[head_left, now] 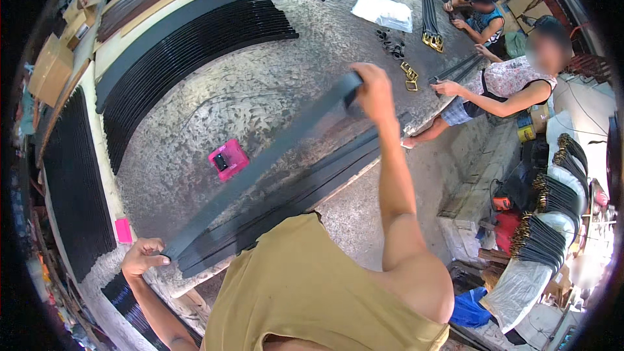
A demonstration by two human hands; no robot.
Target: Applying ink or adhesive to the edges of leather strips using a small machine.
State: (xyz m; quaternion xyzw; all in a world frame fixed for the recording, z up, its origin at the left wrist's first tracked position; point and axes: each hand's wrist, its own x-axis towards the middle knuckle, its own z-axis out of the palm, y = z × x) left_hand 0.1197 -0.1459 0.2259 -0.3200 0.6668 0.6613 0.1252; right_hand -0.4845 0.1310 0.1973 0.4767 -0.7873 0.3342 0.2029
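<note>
Fingers of the left hand (144, 258) pinch one end of a dark strap (260, 159) at eight o'clock, while those of the right hand (374, 93), somewhat blurred, grip its other end near one o'clock, where it bends back in a short loop. Between them the strap runs nearly straight across the table (325, 45), passing just beside a pink tray (242, 156) at nine o'clock. No buckle shows on its visible length, so it seems unfinished; more plain strips (286, 205) lie along the near edge toward six o'clock, seemingly awaiting handling. Further along, by appearance, are the belts with gold buckles (430, 19) between one and two o'clock and the bundled belts (546, 240) near four; loose gold buckles (411, 78) at two look unused. How many strips are done cannot be told. The held strap is flat, matte and flexible, perhaps leather; the curved row of strips (201, 58) at ten to eleven o'clock is glossier, its narrow bands packed in a ribbed fan. Beneath, the tabletop is mottled grey and scuffed, and a crinkled white plastic bag (383, 12) sits at one o'clock.
</note>
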